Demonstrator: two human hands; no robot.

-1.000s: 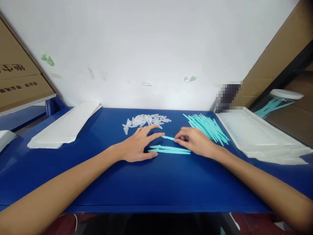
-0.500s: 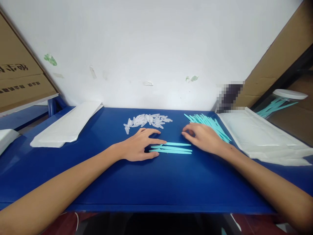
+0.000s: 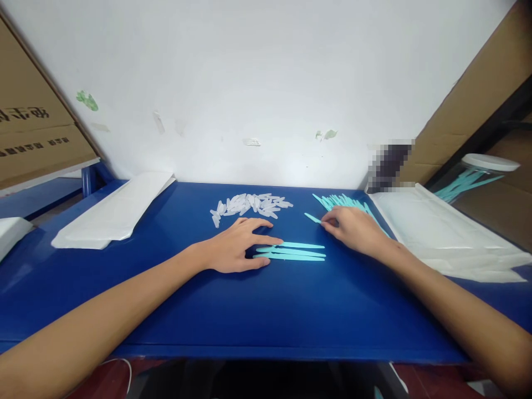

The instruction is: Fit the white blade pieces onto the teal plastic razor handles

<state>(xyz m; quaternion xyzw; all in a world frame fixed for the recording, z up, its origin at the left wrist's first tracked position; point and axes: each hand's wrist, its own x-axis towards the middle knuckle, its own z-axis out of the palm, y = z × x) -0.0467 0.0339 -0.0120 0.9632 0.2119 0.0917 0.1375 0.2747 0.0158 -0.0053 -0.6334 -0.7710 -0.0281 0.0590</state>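
My left hand [image 3: 236, 246] lies on the table with its fingers spread, the fingertips at the left ends of three slim turquoise plastic sticks [image 3: 303, 253]. These sticks lie side by side, roughly level, with narrow tips pointing left. Between thumb and fingers, my right hand [image 3: 351, 227] pinches another turquoise plastic stick [image 3: 312, 218]; its narrow tip sticks out to the left, and the rest is hidden by the hand. Behind that hand is a pile of like turquoise sticks [image 3: 338, 200]. Small whitish translucent caps [image 3: 249, 204] lie heaped beyond my left hand.
White plastic packets lie on the blue table [image 3: 249, 316], one group at the left [image 3: 116, 210] and a stack at the right [image 3: 449, 227]. A lidded clear jar [image 3: 474, 174] holds more turquoise sticks. Cardboard [image 3: 37, 127] stands at the left, and a white wall rises behind.
My right hand has closed on one turquoise stick and drawn its tip out to the left of the pile. My left hand has stayed in place.
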